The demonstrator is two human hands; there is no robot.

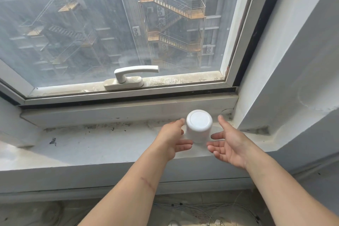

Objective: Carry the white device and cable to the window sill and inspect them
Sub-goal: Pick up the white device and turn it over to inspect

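Note:
The white device (199, 124) is a short round cylinder standing upright on the grey window sill (95, 145), right of centre. My left hand (172, 138) is at its left side, fingers spread, with a fingertip close to or just touching the device's upper edge. My right hand (228, 145) is a little to the right of the device, palm turned toward it and fingers apart, not touching. Neither hand holds anything. I see no cable on the sill.
A white window handle (131, 77) sits on the closed window frame behind the sill. A wall corner (271, 97) rises just right of the device. Dirt marks lie on the sill's left part. Thin wires (211, 209) lie on the floor below.

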